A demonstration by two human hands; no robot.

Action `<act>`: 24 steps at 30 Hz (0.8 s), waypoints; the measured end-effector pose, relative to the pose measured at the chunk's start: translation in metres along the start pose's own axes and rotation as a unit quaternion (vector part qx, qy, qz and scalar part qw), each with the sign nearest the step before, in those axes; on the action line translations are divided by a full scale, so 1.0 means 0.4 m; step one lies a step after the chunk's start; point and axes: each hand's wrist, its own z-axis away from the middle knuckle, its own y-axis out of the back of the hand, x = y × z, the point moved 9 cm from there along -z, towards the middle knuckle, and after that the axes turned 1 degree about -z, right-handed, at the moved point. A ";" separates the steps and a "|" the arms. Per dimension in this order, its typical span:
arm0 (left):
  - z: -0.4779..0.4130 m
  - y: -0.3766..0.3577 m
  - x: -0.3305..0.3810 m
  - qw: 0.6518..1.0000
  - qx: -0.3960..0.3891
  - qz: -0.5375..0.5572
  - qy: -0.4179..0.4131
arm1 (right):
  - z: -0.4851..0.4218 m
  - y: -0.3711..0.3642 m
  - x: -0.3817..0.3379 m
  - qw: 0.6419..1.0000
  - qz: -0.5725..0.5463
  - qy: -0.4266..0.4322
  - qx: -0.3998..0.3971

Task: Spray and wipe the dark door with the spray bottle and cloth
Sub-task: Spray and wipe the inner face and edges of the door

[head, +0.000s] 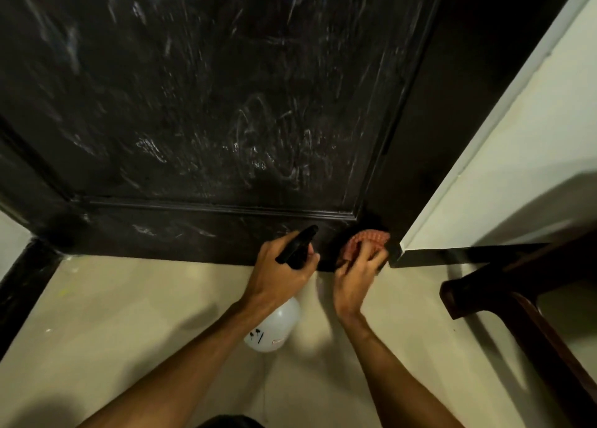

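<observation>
The dark door (226,104) fills the upper view, its panel streaked with whitish smears. My left hand (277,272) grips the black trigger head of a spray bottle (274,327), whose white round body hangs below my wrist. The nozzle points at the door's bottom rail. My right hand (355,279) holds a bunched pink cloth (365,242) pressed against the door's bottom right corner, close to the floor. The two hands are side by side, a short gap apart.
A pale tiled floor (129,330) lies below the door. A white wall (517,169) with a dark skirting strip stands at the right. A dark wooden furniture leg (504,305) juts in at lower right. Black skirting (22,282) runs along the left.
</observation>
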 end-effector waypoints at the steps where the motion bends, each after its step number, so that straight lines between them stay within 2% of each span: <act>1: 0.001 0.005 -0.014 1.000 0.002 -0.001 0.013 | 0.021 -0.040 -0.008 0.999 0.005 0.009 -0.040; 3: 0.002 0.016 -0.028 1.000 0.008 0.001 0.011 | 0.045 -0.093 -0.028 0.997 -0.019 0.009 -0.081; 4: 0.004 0.023 -0.033 1.000 0.011 0.002 0.006 | 0.046 -0.095 -0.034 0.997 -0.036 0.005 -0.068; 8: 0.015 0.056 -0.060 1.000 0.023 -0.013 -0.010 | -0.011 0.013 -0.052 0.994 -0.061 -0.006 0.089; 10: 0.019 0.082 -0.092 0.999 0.035 -0.008 -0.002 | -0.029 0.016 -0.065 0.991 -0.040 -0.037 0.125; 12: 0.020 0.107 -0.114 0.999 0.051 -0.006 -0.008 | -0.009 -0.050 -0.103 0.997 0.008 -0.012 0.076; 14: 0.026 0.130 -0.133 0.998 0.061 0.008 -0.001 | 0.042 -0.158 -0.136 0.996 0.051 0.070 -0.017; 17: 0.044 0.173 -0.164 0.997 0.072 0.026 0.013 | 0.140 -0.313 -0.193 0.953 0.066 0.208 -0.210; 19: 0.057 0.207 -0.189 0.996 0.083 0.015 0.018 | 0.177 -0.345 -0.217 0.924 0.091 0.278 -0.248; 21: 0.070 0.230 -0.215 0.996 0.087 0.010 0.031 | 0.166 -0.323 -0.186 0.940 0.080 0.241 -0.226; 24: 0.085 0.250 -0.228 0.995 0.090 0.014 0.032 | 0.090 -0.194 -0.034 0.995 0.083 0.019 -0.054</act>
